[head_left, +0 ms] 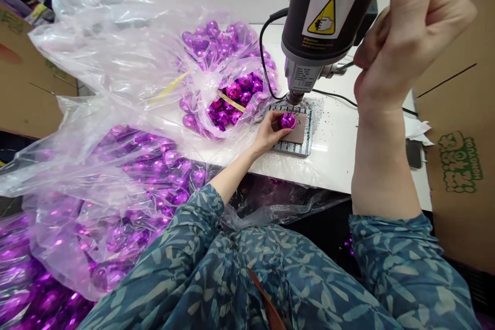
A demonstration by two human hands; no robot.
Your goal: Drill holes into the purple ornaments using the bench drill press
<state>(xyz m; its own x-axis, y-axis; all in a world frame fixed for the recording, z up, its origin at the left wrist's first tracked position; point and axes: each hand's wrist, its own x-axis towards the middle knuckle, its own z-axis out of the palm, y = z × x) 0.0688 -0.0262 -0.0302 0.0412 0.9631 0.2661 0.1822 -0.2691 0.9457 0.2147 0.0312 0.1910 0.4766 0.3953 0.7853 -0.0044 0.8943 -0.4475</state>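
Note:
My left hand (269, 132) pinches a shiny purple ball (287, 121) between thumb and fingers, on a brown pad over the slotted metal base (307, 147) of a bench drill press. Right above the ball is the drill chuck (295, 98), its thin bit pointing down at the ball's top. The drill press (325, 51) has a dark motor housing with a yellow warning label. Raised at the right, my right hand (410, 36) is closed around the drill's feed lever (345, 66), whose grip end is hidden in the fist.
A clear plastic bag (116, 46) of purple balls (245, 82) lies open left of the drill. More bagged balls (154, 165) fill the lower left. Dark shavings dot the white table (328, 165). Cardboard boxes (456, 129) stand at the right. A black cable (263, 51) loops beside the drill.

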